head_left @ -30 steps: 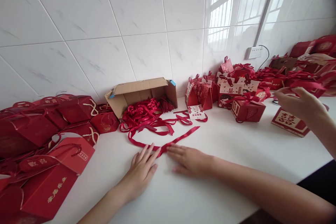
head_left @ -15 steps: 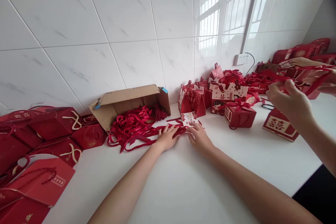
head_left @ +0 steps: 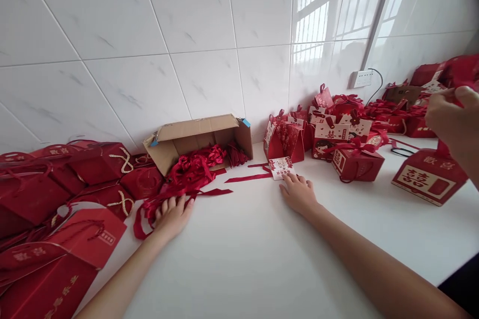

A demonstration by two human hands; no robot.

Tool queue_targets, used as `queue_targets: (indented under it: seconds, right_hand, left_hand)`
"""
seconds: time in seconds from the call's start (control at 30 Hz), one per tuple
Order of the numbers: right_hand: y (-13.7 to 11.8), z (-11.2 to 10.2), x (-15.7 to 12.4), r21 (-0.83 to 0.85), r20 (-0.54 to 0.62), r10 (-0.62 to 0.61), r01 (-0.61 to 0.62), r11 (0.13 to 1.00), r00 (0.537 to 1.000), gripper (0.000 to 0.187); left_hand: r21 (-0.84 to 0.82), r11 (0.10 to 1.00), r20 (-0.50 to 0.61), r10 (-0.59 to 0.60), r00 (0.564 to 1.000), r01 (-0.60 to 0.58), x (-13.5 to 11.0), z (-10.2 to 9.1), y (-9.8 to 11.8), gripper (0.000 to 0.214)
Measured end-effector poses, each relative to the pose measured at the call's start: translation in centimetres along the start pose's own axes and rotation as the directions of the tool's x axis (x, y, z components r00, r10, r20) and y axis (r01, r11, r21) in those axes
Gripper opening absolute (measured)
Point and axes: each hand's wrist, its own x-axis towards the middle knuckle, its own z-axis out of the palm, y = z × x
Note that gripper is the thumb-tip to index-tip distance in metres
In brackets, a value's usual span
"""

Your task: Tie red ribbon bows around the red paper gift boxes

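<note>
My left hand [head_left: 172,217] lies with its fingers spread over the near end of a tangle of red ribbons [head_left: 192,172]. The ribbons spill from a cardboard box [head_left: 200,124] that lies on its side against the wall. Palm down on the white table, my right hand [head_left: 299,193] has its fingers stretched out at the near edge of a small white card with red print [head_left: 280,165]. Loose ribbon strips [head_left: 249,176] lie flat between the box and the card.
Red gift boxes with cord handles [head_left: 92,164] are piled at the left. Small red and white boxes [head_left: 329,134] stand behind my right hand. Another person's hand [head_left: 452,114] is above a red box [head_left: 430,177] at the right. A socket strip [head_left: 361,79] is on the tiled wall.
My left hand has moved left, and ribbons that lay between my hands are now bunched at the left. My right hand remains beside the card. The view has shifted slightly left.
</note>
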Motion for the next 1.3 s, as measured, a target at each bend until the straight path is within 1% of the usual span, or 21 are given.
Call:
queue_targets:
  seconds: [0.07, 0.1, 0.17, 0.23, 0.3, 0.37, 0.43, 0.47, 0.53, 0.6, 0.67, 0.7, 0.77, 0.83, 0.9, 0.97, 1.07, 1.13, 1.2, 1.23, 1.3]
  right_hand:
    - [-0.4, -0.3, -0.3, 0.041, 0.007, -0.027, 0.026, 0.999, 1.000, 0.041]
    - [-0.7, -0.4, -0.5, 0.073, 0.013, -0.055, 0.053, 0.996, 0.998, 0.041]
    - [-1.4, -0.4, -0.9, 0.158, 0.030, -0.135, 0.129, 0.979, 0.990, 0.041]
    - [-2.3, -0.3, -1.5, 0.262, 0.039, -0.232, 0.214, 0.941, 0.972, 0.042]
    - [-3.1, -0.2, -2.1, 0.377, 0.038, -0.330, 0.292, 0.879, 0.943, 0.039]
    - [-3.7, -0.4, -2.6, 0.495, 0.022, -0.397, 0.335, 0.802, 0.917, 0.033]
    - [-4.0, -1.2, -3.0, 0.586, -0.009, -0.418, 0.344, 0.734, 0.908, 0.023]
    - [-4.0, -1.8, -3.1, 0.638, -0.023, -0.415, 0.333, 0.695, 0.910, 0.018]
    - [-3.9, -3.5, -3.3, 0.814, -0.019, -0.386, 0.238, 0.529, 0.922, 0.014]
    - [-3.5, -5.3, -3.5, 0.976, 0.038, -0.352, 0.041, 0.215, 0.935, 0.020]
    - [-2.8, -6.8, -3.7, 0.984, 0.102, -0.333, -0.144, -0.103, 0.938, 0.031]
    - [-2.4, -7.3, -3.9, 0.961, 0.115, -0.326, -0.188, -0.203, 0.938, 0.036]
    - [-1.6, -7.8, -4.2, 0.917, 0.115, -0.335, -0.229, -0.326, 0.935, 0.045]
    - [-1.0, -7.9, -4.5, 0.888, 0.104, -0.385, -0.260, -0.379, 0.917, 0.045]
    - [-0.8, -7.8, -4.7, 0.868, 0.095, -0.431, -0.287, -0.406, 0.897, 0.041]
    - [-1.0, -7.7, -4.6, 0.845, 0.092, -0.407, -0.288, -0.451, 0.909, 0.038]
    - [-1.5, -7.9, -4.0, 0.817, 0.111, -0.254, -0.234, -0.528, 0.961, 0.036]
    - [-1.7, -7.8, -3.3, 0.812, 0.146, -0.152, -0.207, -0.546, 0.977, 0.034]
    - [-1.5, -7.6, -2.5, 0.819, 0.213, -0.042, -0.201, -0.537, 0.976, 0.032]
    - [-1.3, -7.4, -2.2, 0.822, 0.251, 0.008, -0.209, -0.529, 0.968, 0.030]
    - [-1.0, -7.0, -1.8, 0.826, 0.322, 0.083, -0.237, -0.512, 0.943, 0.029]
  left_hand:
    - [0.004, 0.999, -0.108, -0.043, 0.993, 0.044, -0.3, -0.2, 0.5, 0.052]
    - [-0.002, 1.000, -0.151, -0.021, 0.988, 0.021, -0.5, -0.3, 1.2, 0.049]
    - [-0.025, 0.994, -0.195, 0.098, 0.976, -0.105, -1.1, -0.6, 3.4, 0.045]
    - [-0.069, 0.957, -0.178, 0.266, 0.947, -0.282, -1.8, -0.8, 6.3, 0.044]
    - [-0.137, 0.875, -0.123, 0.449, 0.885, -0.464, -2.5, -0.9, 9.4, 0.046]
    - [-0.221, 0.766, -0.068, 0.605, 0.793, -0.603, -3.0, -0.8, 12.0, 0.055]
    - [-0.306, 0.692, -0.033, 0.679, 0.733, -0.654, -3.2, -0.6, 13.9, 0.055]
    - [-0.345, 0.677, -0.019, 0.688, 0.726, -0.651, -3.2, -0.4, 14.6, 0.052]
    - [-0.411, 0.682, 0.007, 0.666, 0.746, -0.605, -2.7, 0.0, 15.5, 0.045]
    - [-0.467, 0.706, 0.026, 0.612, 0.790, -0.532, -1.9, 0.6, 16.2, 0.044]
    - [-0.524, 0.728, 0.034, 0.538, 0.842, -0.443, -1.0, 1.1, 17.0, 0.044]
    - [-0.555, 0.731, 0.035, 0.496, 0.868, -0.396, -0.6, 1.3, 17.4, 0.043]
    - [-0.628, 0.714, 0.029, 0.419, 0.908, -0.309, -0.1, 1.2, 18.3, 0.042]
    - [-0.711, 0.656, 0.015, 0.374, 0.927, -0.253, -0.4, 0.4, 18.8, 0.036]
    - [-0.799, 0.556, 0.003, 0.386, 0.923, -0.230, -1.3, -1.1, 18.8, 0.022]
    - [-0.881, 0.425, 0.004, 0.448, 0.894, -0.209, -2.5, -3.0, 17.9, 0.012]
    - [-0.959, 0.248, 0.014, 0.527, 0.850, -0.138, -4.3, -6.1, 15.3, 0.014]
    - [-0.979, 0.181, 0.016, 0.529, 0.849, -0.095, -5.4, -8.1, 13.0, 0.014]
    - [-0.986, 0.161, 0.046, 0.511, 0.858, -0.044, -6.6, -9.8, 10.7, 0.012]
    - [-0.984, 0.180, 0.095, 0.491, 0.866, 0.006, -7.4, -10.6, 9.7, 0.013]
    - [-0.950, 0.294, 0.236, 0.435, 0.869, 0.110, -9.2, -11.7, 8.0, 0.017]
